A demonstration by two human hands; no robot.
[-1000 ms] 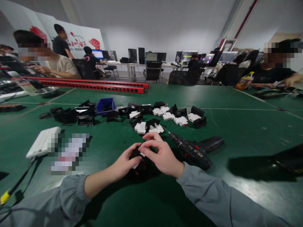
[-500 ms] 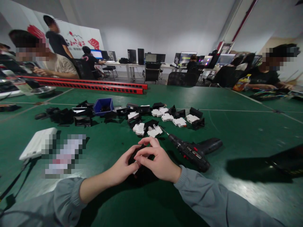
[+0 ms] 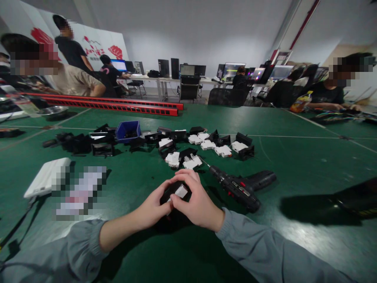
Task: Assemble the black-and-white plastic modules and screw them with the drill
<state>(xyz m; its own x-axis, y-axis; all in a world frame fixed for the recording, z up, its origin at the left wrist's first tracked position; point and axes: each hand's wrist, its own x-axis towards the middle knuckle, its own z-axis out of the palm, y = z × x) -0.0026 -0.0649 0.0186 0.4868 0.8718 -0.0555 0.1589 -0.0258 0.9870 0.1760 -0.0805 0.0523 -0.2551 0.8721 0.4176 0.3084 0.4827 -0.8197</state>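
My left hand (image 3: pixel 153 202) and my right hand (image 3: pixel 202 204) are closed together around a small black plastic housing with a white block-shaped part (image 3: pixel 180 191) showing at its top. The fingers hide most of the piece. My right thumb rests by the white part, and my left fingers curve round the far side. Just beyond the hands lie white stepped blocks that look like circuit breakers (image 3: pixel 192 162) among black plastic housings (image 3: pixel 103 149). To the right of my right hand lies a black cordless screwdriver (image 3: pixel 235 188), its bit pointing toward those pieces.
A blue bin (image 3: pixel 134 133) stands among the black parts. At left are a white box (image 3: pixel 47 177) with a cable and a blurred-out flat item (image 3: pixel 82 190). Red slotted rails (image 3: pixel 118 106) cross the far left. A dark object (image 3: pixel 359 200) lies at right. Co-workers sit on both sides.
My right fingers have shifted and spread a little on the piece, so its white part now shows more. The co-worker at left has leaned further left.
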